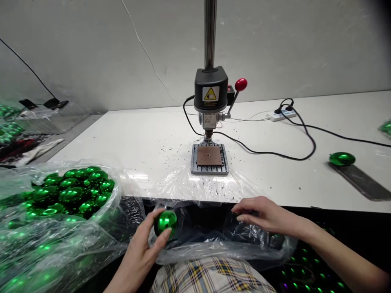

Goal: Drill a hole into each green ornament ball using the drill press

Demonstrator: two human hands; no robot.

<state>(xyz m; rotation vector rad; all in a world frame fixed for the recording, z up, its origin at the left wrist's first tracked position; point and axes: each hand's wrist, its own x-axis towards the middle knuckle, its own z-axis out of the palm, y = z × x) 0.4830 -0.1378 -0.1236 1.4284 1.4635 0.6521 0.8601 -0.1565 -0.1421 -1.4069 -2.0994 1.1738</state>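
My left hand (143, 242) grips a shiny green bauble (167, 221) between thumb and fingers, in front of the table's near edge. To the right, my right hand (267, 213) is closed in a pinch. Something small and dark seems to show at its fingertips, but I cannot make out what it is. Both hands are above a clear plastic sheet (214, 249) spread over my lap. Beyond them stands a small drill press (210, 91) with a red-knobbed lever. A brown board (209, 156) with a hole lies on its base.
At left, a plastic-lined container (114, 195) holds many green baubles (71, 193). Dark shavings dot the white table (146, 142). A power strip (282, 114) with black cables lies behind right. Another green bauble (342, 158) touches a dark flat phone-like slab (363, 182). More baubles glint below right.
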